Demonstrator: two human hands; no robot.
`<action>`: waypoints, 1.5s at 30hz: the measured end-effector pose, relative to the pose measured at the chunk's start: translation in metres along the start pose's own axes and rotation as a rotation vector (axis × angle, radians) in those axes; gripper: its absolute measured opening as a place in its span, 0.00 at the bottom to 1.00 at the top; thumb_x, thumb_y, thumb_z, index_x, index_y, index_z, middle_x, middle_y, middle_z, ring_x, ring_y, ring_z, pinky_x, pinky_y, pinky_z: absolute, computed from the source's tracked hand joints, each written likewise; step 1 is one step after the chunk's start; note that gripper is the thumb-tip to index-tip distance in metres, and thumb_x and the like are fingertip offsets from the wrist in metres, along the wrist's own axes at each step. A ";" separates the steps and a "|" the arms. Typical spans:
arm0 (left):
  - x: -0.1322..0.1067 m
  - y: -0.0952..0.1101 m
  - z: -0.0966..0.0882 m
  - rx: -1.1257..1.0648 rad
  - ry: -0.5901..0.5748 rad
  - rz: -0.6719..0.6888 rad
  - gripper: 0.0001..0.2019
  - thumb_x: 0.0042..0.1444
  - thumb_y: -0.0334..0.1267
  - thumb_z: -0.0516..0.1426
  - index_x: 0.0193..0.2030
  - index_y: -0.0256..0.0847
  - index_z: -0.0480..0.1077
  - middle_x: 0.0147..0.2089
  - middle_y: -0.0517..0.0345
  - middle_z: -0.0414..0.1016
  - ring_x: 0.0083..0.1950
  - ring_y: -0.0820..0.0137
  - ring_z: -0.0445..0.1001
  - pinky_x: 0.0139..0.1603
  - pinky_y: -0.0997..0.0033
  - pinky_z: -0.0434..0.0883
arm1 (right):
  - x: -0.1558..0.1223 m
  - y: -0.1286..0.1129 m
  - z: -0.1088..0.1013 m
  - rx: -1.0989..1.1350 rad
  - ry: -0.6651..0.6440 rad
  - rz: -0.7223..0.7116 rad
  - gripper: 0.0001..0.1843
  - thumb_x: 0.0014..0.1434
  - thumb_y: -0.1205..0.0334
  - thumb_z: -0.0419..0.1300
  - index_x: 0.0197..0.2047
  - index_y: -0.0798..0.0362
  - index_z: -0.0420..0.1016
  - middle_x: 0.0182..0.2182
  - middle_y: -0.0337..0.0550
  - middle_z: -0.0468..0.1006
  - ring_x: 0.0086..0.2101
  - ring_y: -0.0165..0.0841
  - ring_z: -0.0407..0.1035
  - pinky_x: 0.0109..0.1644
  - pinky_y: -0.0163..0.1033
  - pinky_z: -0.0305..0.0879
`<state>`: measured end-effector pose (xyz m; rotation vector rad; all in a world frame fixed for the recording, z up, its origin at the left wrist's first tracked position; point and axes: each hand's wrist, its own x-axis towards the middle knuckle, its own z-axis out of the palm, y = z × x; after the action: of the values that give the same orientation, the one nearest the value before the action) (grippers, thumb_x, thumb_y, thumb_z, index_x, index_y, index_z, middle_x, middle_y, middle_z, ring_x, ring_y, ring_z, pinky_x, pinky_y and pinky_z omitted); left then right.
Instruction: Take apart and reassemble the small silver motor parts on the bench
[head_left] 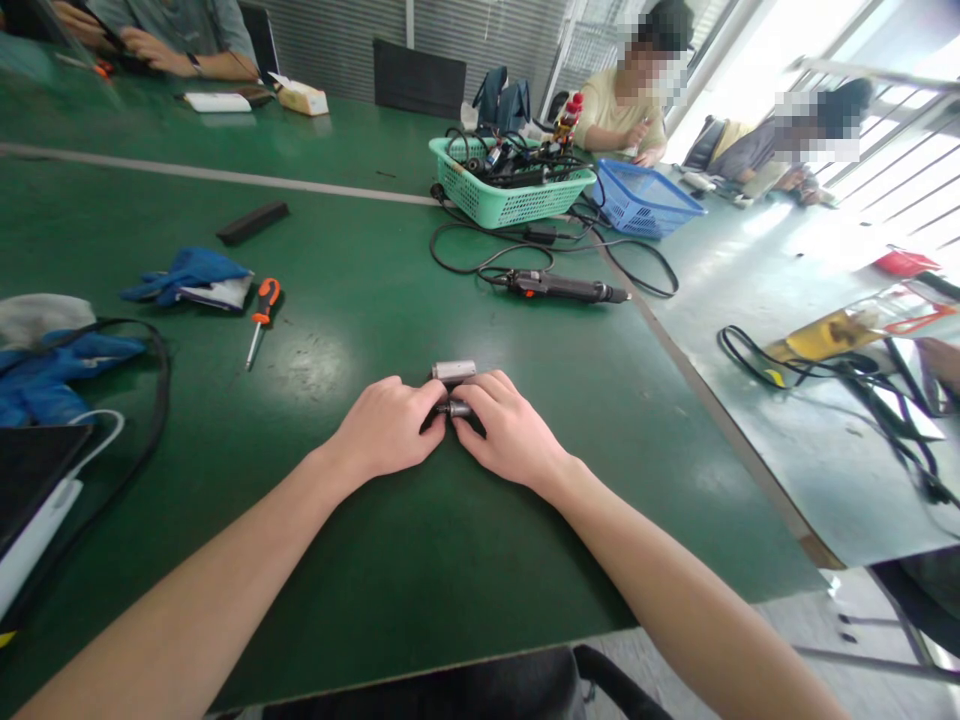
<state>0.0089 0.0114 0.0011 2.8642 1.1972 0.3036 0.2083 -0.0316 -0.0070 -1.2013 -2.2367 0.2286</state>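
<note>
Both of my hands meet over the green table (pixel 420 560) with a small dark metal cylindrical part (pixel 456 408) between them. My left hand (pixel 394 425) has its thumb and fingers closed round the left end of this part. At the right end, my right hand (pixel 510 425) grips it in the same way. Fingers cover much of the part, so its full shape is hidden. Just beyond the fingertips lies a short silver metal cylinder (pixel 454 371). Farther back, a black electric screwdriver (pixel 566 287) rests on the table with its cord looped behind it.
An orange-handled screwdriver (pixel 262 312) lies left, near blue gloves (pixel 191 275) and a dark bar (pixel 253 222). A green basket (pixel 510 205) of cables and tools stands at the back beside a blue basket (pixel 649 205). Other people sit around the tables. A bottle (pixel 832 335) lies at right.
</note>
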 end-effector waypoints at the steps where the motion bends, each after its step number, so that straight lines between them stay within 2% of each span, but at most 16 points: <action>1: 0.000 -0.001 0.000 -0.002 0.000 0.001 0.08 0.64 0.40 0.51 0.42 0.43 0.69 0.34 0.55 0.79 0.34 0.61 0.77 0.39 0.62 0.68 | 0.000 0.000 0.000 -0.003 -0.003 0.001 0.12 0.65 0.68 0.57 0.51 0.50 0.72 0.48 0.49 0.77 0.50 0.44 0.68 0.56 0.52 0.70; 9: 0.000 -0.001 -0.001 -0.009 -0.003 0.006 0.09 0.65 0.40 0.51 0.42 0.42 0.71 0.33 0.54 0.79 0.34 0.61 0.76 0.37 0.63 0.67 | 0.000 0.001 -0.002 -0.012 -0.019 -0.002 0.12 0.67 0.64 0.58 0.53 0.49 0.73 0.50 0.49 0.77 0.50 0.44 0.69 0.57 0.52 0.70; 25: -0.003 -0.002 0.002 0.024 0.031 0.006 0.09 0.65 0.39 0.50 0.40 0.42 0.70 0.32 0.55 0.79 0.33 0.61 0.76 0.38 0.62 0.67 | -0.001 0.003 0.001 0.000 -0.033 -0.011 0.15 0.67 0.66 0.58 0.56 0.50 0.74 0.51 0.48 0.77 0.51 0.43 0.69 0.59 0.51 0.69; 45: -0.002 -0.001 0.002 0.015 0.046 0.013 0.08 0.64 0.38 0.51 0.38 0.41 0.70 0.31 0.55 0.78 0.31 0.63 0.75 0.36 0.63 0.65 | -0.001 0.003 0.003 -0.005 -0.012 0.007 0.14 0.65 0.66 0.58 0.53 0.51 0.75 0.49 0.49 0.77 0.50 0.43 0.70 0.57 0.51 0.71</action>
<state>0.0074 0.0112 -0.0017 2.8939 1.1940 0.3647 0.2091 -0.0305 -0.0105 -1.2138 -2.2445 0.2337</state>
